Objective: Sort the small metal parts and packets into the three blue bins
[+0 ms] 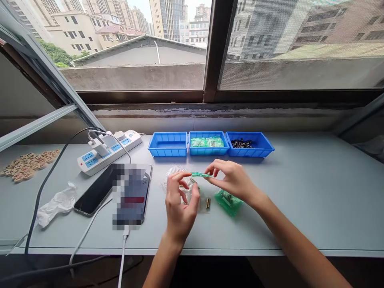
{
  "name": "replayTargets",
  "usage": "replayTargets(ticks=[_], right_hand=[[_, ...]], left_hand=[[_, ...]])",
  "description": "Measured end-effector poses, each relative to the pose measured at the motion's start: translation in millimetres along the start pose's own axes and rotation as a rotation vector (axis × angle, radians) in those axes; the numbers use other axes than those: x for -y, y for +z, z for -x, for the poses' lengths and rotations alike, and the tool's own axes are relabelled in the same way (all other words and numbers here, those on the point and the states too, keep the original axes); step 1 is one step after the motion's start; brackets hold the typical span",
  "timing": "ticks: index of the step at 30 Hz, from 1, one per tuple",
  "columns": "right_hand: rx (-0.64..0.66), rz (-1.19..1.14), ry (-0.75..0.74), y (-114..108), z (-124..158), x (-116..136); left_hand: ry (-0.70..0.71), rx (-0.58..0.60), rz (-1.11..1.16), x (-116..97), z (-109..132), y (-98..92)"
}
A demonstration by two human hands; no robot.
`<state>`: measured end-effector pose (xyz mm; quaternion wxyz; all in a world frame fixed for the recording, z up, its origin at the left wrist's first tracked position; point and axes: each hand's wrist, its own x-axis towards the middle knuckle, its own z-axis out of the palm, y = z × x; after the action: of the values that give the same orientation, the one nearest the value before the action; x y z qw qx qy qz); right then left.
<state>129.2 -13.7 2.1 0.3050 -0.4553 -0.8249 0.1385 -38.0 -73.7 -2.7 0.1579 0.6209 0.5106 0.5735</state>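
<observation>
Green packet in front of middle blue bin; right hand pinches one end, left hand at other, can't tell its grip.

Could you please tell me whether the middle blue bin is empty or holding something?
Holding something: green packets lie inside the middle blue bin, its back wall showing behind them.

Soft daylight reaches you from ahead, through the sliding window.
The sky washes out nearly white, while below your desk it turns very dark. Diffuse shadows fall toward you under the blue plastic bins. Wide-angle stretch slants the outer edges, coarse pixelation masks one smartphone, and fine detail is lost on the green plastic packet by your right hand.
</observation>
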Motion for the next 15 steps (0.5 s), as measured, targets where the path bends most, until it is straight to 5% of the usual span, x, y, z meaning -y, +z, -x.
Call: replayTargets(ticks=[15], right_hand=[[-0.307,0.194,-0.104,-8.2,2.6,8.0]], left_hand=[[-0.058,-0.021,-0.048,3.2,1.4,-2.7]])
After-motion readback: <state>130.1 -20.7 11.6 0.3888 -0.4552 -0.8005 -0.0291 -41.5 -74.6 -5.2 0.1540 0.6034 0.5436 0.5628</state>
